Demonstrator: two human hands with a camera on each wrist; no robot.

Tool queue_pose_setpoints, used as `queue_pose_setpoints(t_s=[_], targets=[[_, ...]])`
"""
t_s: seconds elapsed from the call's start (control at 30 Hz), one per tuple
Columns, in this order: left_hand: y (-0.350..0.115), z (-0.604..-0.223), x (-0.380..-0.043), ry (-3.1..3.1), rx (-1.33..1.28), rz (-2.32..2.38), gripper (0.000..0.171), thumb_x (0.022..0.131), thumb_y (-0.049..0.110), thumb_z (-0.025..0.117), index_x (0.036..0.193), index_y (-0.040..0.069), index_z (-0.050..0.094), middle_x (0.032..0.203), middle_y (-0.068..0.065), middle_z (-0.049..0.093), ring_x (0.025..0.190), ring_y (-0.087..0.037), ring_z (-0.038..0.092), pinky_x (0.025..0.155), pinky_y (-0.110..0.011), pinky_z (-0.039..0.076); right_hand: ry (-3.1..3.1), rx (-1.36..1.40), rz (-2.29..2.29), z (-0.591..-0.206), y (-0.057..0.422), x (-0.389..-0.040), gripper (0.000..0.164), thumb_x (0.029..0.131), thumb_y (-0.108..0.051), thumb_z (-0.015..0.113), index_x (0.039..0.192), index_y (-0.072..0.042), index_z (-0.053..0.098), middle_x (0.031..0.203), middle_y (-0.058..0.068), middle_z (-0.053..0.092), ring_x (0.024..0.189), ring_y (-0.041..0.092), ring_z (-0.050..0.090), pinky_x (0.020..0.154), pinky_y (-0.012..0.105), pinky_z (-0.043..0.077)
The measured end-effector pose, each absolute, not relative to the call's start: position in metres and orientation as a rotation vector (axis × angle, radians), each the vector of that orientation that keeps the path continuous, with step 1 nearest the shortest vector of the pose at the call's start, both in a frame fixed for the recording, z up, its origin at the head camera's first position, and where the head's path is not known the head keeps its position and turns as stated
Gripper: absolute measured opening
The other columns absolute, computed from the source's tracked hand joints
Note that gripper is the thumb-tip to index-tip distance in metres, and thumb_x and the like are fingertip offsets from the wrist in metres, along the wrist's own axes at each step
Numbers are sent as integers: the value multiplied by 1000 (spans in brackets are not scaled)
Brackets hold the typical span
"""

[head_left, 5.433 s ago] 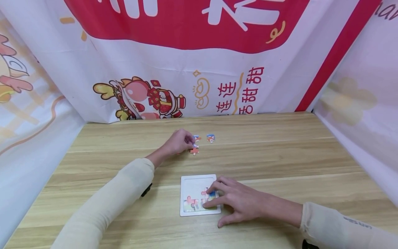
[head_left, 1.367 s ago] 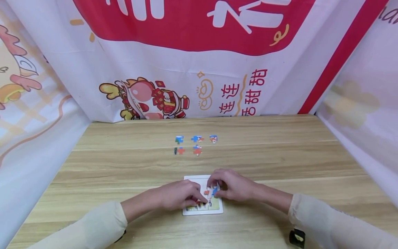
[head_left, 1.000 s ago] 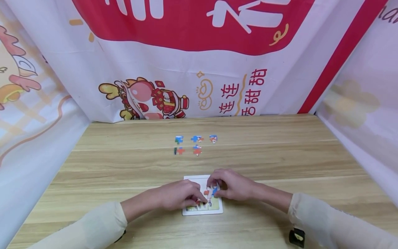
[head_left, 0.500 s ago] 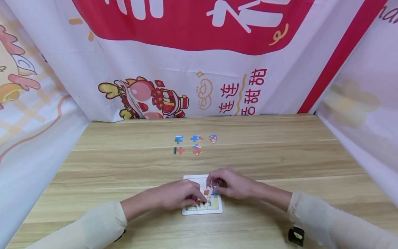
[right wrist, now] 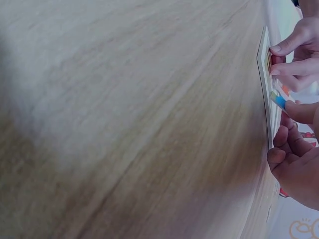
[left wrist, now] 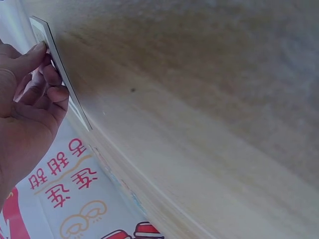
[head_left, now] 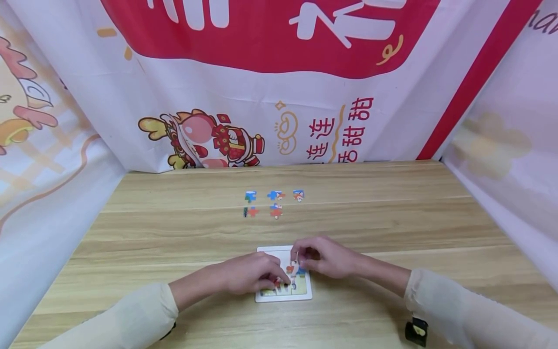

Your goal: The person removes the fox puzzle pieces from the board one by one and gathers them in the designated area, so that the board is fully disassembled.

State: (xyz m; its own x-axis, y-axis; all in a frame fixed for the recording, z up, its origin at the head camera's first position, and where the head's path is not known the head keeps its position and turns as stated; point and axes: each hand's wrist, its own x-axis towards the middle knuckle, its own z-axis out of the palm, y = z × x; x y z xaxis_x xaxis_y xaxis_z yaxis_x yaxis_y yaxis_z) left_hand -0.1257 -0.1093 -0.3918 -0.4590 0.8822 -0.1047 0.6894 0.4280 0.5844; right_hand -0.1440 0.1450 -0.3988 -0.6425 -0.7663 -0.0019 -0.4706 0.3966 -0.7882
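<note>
A white square puzzle tray (head_left: 283, 299) lies on the table, with several picture pieces fitted along its near and right parts. My left hand (head_left: 257, 272) rests over its near left side; the index finger reaches onto the pieces while other fingers bend beneath. My right hand (head_left: 328, 257) is over the tray's right side, pinching a puzzle piece with a blue part (right wrist: 280, 101) between thumb and fingers. In the right wrist view that piece tilts up from the tray. In the left wrist view my thumb (left wrist: 36, 54) is at the tray, seen edge-on.
Several loose puzzle pieces lie farther back in two rows, including a fox-faced piece (head_left: 298, 195), a blue and green piece (head_left: 250, 196) and a red piece (head_left: 276, 212). The wooden table (head_left: 392, 218) meets a printed cloth (head_left: 244, 87) at the back.
Since the oldest frame, my left hand has come from the back pieces to the tray. Lately it stays put, while my right hand's pinched piece tips up slightly.
</note>
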Motion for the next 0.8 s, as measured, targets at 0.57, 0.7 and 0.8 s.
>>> queue_pose_setpoints(t_s=[0.57, 0.7, 0.8], targets=[[-110, -393, -127, 2275, 1322, 685, 25, 95, 4, 72, 118, 9, 77, 91, 7, 66, 77, 5, 50, 71, -15, 47, 2370, -930, -1214, -396, 153, -160, 10, 101, -7, 66, 108, -11, 71, 92, -1, 65, 82, 16, 58, 72, 26, 49], [-110, -394, -127, 2273, 1318, 691, 25, 95, 4, 72, 119, 10, 77, 89, 9, 64, 76, 5, 49, 70, -15, 47, 2412, -915, -1237, -395, 154, -167, 12, 100, -4, 65, 108, -11, 71, 89, 1, 66, 79, 16, 58, 68, 25, 49], [-111, -393, -127, 2269, 1336, 705, 25, 95, 4, 72, 119, 10, 77, 87, 9, 62, 75, 5, 49, 69, -15, 46, 2431, -933, -1264, -395, 156, -173, 13, 99, -1, 66, 108, -8, 70, 88, 4, 66, 77, 16, 57, 66, 25, 48]])
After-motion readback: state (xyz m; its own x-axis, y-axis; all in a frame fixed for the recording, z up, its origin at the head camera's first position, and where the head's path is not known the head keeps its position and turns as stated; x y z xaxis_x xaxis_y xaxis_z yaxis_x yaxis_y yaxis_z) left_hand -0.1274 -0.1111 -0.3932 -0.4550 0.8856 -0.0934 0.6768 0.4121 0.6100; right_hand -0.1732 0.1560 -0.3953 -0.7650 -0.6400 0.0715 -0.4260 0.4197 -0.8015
